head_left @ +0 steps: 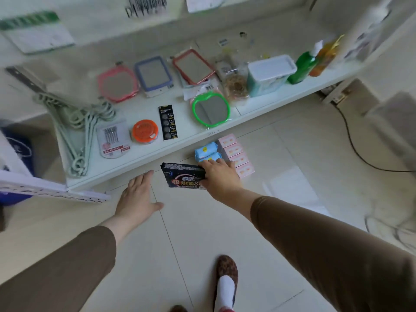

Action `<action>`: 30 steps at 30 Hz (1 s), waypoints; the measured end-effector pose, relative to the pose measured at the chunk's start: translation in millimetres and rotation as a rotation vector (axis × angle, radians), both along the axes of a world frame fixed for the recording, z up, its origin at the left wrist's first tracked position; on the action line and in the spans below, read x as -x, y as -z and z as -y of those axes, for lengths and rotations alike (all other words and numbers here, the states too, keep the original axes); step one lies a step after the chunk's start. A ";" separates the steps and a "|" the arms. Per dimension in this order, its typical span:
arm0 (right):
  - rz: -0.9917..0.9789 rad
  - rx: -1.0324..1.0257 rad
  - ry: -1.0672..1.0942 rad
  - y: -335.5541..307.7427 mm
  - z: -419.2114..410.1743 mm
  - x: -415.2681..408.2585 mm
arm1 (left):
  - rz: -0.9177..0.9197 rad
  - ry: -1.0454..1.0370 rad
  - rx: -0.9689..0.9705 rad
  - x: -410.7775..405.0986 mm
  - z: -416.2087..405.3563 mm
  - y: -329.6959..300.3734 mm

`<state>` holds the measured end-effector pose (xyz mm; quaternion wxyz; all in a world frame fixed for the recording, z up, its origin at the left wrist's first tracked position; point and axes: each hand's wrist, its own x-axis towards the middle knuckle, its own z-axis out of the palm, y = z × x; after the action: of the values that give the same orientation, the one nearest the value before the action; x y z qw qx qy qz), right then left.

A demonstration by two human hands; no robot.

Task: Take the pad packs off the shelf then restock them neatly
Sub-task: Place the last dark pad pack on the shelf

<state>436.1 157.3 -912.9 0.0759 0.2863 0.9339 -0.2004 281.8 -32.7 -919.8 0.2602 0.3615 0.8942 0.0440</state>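
**Three kinds of pad pack by the shelf edge**

Three sorts of pack lie low down in front of the white shelf (139, 152), on or near the tiled floor (202, 244). The dark pack (182, 178) is black-navy, glossy, printed with a pink swirl and bold red and white characters; it sits tilted, its right edge pinched by the right hand (219, 176), thumb under and fingers curled over the top. Just behind that hand are two blue packs (206, 152), soft and pale, each with a yellow round sticker, one behind the other. Touching their right side runs a row of pink packs (236, 154), boxy, with pale orange marks, four showing.

The left hand (137, 194) is spread flat, fingers straight, thumb out, holding nothing, just left of the dark pack and apart from it.

On the shelf above lie a green mirror (211, 109), a battery card (168, 122), an orange tin (145, 131) and hangers (78, 122).
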 end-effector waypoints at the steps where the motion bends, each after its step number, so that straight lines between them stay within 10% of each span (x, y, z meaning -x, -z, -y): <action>1: -0.014 -0.001 0.000 -26.9 -2.1 -5.1 | -0.012 0.006 -0.015 -3.0 -1.8 -25.4; 30: -0.518 -0.291 -0.063 -661.0 36.0 -94.6 | -0.511 0.274 -0.362 -49.4 39.7 -653.7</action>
<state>530.7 121.3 -251.9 -0.2004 0.2043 0.9496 -0.1281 331.2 -72.4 -266.1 -0.0372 0.5178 0.8514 0.0746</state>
